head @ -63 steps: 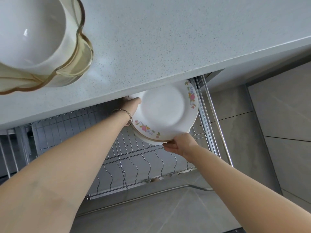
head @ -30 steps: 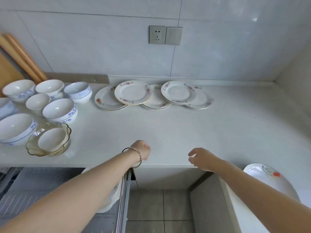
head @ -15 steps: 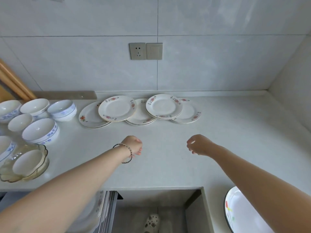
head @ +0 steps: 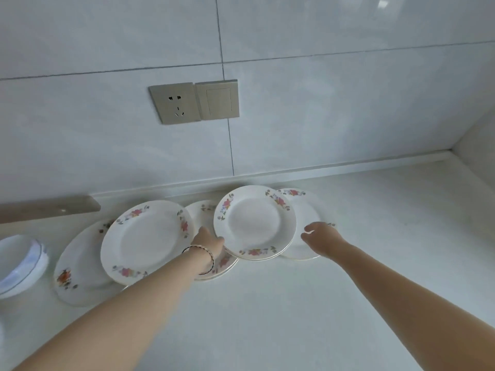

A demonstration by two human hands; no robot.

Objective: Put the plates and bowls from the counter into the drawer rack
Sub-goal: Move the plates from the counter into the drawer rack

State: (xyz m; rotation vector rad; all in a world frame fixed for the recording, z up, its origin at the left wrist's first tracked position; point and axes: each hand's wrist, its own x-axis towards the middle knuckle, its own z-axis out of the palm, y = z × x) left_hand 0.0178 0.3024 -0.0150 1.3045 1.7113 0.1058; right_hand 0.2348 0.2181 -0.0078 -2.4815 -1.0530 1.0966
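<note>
Several white plates with flower rims lie overlapping in a row at the back of the counter. My left hand (head: 207, 241) touches the left edge of the topmost right plate (head: 254, 222), over a lower plate (head: 223, 263). My right hand (head: 320, 235) rests fingers apart on the far-right plate (head: 305, 212), beside that top plate's right edge. Neither hand has lifted anything. A large plate (head: 146, 238) lies to the left, overlapping another plate (head: 80, 269). The drawer rack is out of view.
A blue-patterned white bowl (head: 18, 263) sits at the left edge of the counter (head: 294, 317). A tiled wall with a socket (head: 175, 103) and a switch (head: 218, 100) stands right behind the plates. A side wall closes the counter's right end.
Both hands, earlier at the drawer rack and then hovering closed over the counter, have reached forward to the plates. The view has moved closer, and the drawer has dropped out of sight.
</note>
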